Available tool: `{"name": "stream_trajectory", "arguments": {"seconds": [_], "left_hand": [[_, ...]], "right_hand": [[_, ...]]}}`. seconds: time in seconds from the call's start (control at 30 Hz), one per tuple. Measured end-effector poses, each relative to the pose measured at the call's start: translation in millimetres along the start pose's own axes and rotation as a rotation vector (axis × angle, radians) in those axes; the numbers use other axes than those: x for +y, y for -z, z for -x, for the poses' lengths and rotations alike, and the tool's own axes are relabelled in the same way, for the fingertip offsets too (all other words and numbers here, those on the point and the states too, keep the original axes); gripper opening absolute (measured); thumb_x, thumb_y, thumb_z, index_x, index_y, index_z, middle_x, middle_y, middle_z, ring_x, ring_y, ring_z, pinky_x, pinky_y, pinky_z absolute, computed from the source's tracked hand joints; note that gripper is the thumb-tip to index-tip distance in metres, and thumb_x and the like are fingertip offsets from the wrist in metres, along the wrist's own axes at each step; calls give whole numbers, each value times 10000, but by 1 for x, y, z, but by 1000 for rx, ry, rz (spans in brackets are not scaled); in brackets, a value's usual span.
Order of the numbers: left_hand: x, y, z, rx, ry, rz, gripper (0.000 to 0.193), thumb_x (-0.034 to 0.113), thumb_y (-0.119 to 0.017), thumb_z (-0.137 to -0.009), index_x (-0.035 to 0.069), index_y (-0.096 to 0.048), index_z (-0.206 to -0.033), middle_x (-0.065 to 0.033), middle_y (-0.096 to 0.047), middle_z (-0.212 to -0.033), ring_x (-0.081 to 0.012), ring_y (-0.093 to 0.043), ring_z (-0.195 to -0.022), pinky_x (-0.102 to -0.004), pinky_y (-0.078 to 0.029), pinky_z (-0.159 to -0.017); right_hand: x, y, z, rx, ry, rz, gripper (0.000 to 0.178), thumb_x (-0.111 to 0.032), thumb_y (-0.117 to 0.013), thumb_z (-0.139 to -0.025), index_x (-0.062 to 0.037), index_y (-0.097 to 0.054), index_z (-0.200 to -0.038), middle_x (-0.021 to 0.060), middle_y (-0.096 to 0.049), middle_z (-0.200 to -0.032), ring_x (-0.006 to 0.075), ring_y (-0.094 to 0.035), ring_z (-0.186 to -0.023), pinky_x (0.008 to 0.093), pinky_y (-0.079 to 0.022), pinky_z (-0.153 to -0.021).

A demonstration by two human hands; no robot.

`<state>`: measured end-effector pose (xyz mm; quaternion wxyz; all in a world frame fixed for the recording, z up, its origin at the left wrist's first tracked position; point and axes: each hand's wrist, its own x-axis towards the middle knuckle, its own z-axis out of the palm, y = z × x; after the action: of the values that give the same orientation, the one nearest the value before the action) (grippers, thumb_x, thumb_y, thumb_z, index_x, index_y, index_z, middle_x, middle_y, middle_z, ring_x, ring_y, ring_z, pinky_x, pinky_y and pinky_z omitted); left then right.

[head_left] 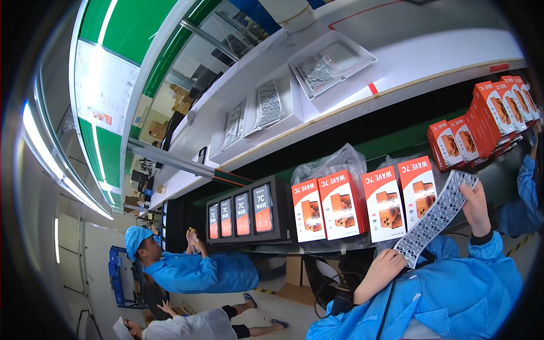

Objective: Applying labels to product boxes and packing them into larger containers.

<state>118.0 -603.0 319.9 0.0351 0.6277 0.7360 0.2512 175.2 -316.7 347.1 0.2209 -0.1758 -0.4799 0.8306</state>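
Note:
A long strip of black-and-white patterned labels [435,218] is stretched slantwise between my two hands. My left hand [385,269] pinches its lower end, and the fingers of my right hand [477,204] are closed on the upper end. Just beyond the strip stand several red-and-white phone boxes [385,207], with clear plastic film [343,161] behind them. The strip overlaps the lower corner of the nearest box [418,187]. Left of the boxes, a black foam tray [283,209] holds several phones [262,208] with lit-looking red and dark faces.
More red phone boxes [490,113] are stacked at the far right. On the white shelf [391,59] stand white trays [334,65] holding similar patterned sheets [268,103]. A co-worker in blue [204,272] works at the left; another person in white [192,327] is below. A blue sleeve shows at the right edge.

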Motion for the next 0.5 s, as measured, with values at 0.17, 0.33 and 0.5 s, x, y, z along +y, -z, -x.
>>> {"name": "stream_trajectory", "arguments": {"seconds": [0.17, 0.33, 0.5], "left_hand": [[1, -20, 8, -75, 235, -45, 213, 109, -575, -736, 31, -601, -932, -63, -612, -1005, -222, -557, -997, -323, -441, -869], [6, 0, 3, 78, 463, 115, 230, 171, -639, -830, 35, -630, -1016, -111, -647, -997, -269, -607, -926, -364, -474, -818], [20, 29, -23, 535, 558, 399, 191, 70, -634, -849, 1, -595, -1022, -115, -633, -951, -245, -616, -890, -336, -484, -787]], "right_hand": [[-1, -9, 8, -245, -14, 128, 180, -136, -677, -826, 17, -607, -893, 33, -590, -827, 99, -567, -752, 232, -440, -684], [-8, -32, 17, -273, -36, 247, 191, -148, -687, -824, 30, -618, -816, 22, -591, -768, 85, -539, -717, 235, -415, -650], [7, -44, 24, -406, 17, 484, 181, -111, -730, -785, 36, -628, -817, 55, -632, -783, 102, -575, -732, 256, -452, -653]]}}
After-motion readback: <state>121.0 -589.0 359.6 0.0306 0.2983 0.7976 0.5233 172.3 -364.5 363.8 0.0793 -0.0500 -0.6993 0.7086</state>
